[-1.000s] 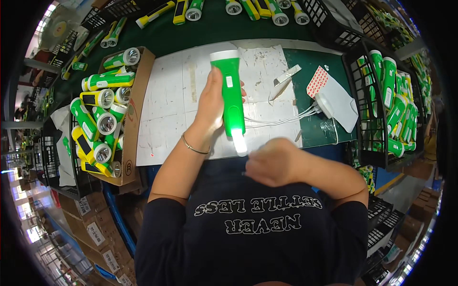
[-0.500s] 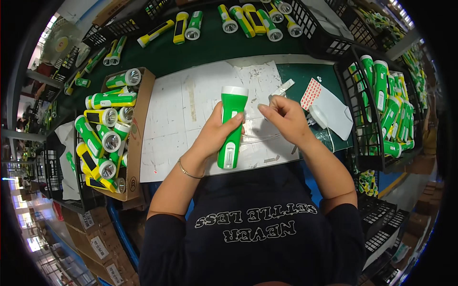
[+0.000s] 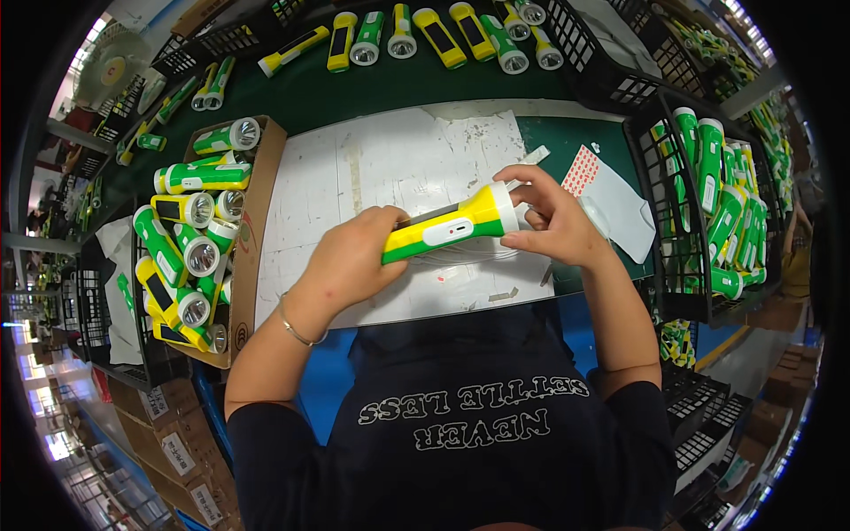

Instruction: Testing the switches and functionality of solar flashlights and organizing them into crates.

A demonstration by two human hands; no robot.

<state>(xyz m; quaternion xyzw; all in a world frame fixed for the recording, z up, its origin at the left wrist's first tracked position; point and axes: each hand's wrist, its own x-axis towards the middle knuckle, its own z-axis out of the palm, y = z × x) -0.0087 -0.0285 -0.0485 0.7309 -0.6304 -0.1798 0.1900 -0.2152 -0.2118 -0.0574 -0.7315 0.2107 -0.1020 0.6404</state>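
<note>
A green and yellow flashlight with a white head rim lies nearly level above the white worktop sheet, its dark panel facing up and away. My left hand wraps around its tail end. At the head end, the thumb and index finger of my right hand close on the white rim from both sides; the remaining fingers curl behind. A small white switch plate shows on the flashlight's near side. Below it, a thin white cable runs over the sheet.
A cardboard box of flashlights stands at the left, and a black crate of them at the right. More flashlights line the dark green surface at the back. A sheet with red marks and a white round object lie right of my hand.
The flashlight has swung from upright to nearly level, turning its yellow side and switch into view. My right hand has come onto its head rim. Some flashlights at the back have shifted.
</note>
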